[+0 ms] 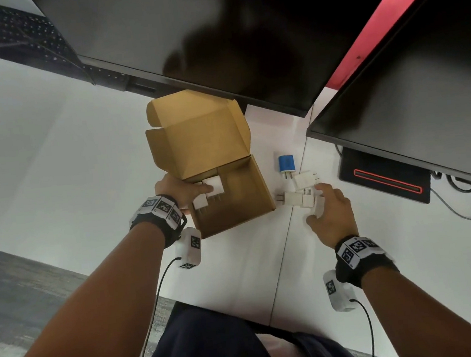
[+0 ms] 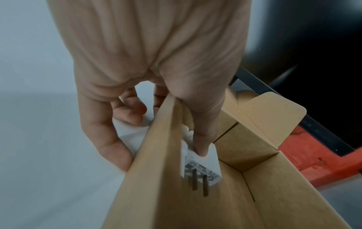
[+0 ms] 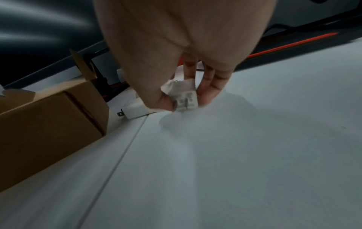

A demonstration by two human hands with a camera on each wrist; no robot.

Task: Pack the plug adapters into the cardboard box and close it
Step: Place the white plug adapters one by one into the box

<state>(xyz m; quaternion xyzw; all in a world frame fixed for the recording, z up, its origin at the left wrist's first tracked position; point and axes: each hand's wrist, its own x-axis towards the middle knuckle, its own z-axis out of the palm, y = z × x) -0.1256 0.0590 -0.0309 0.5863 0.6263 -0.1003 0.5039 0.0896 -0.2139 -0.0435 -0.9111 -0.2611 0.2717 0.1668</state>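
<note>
White two-pronged adapter (image 2: 199,164) pinned by left hand (image 1: 176,191), right hand (image 1: 329,215) pinching another adapter (image 3: 184,96)

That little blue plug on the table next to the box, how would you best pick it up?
Probably from above, pinching the two long sides of the blue adapter. It lies flat, its prongs pointing toward the person, clear of the cardboard box and the white adapters, so those sides are free.

The white counter (image 1: 67,167) has a thin seam running along it. On it stands an open cardboard box (image 1: 261,187). Just right of the box lie a blue plug adapter (image 1: 286,165) and several white plug adapters (image 1: 291,198), near a black monitor base (image 1: 386,183).
</note>
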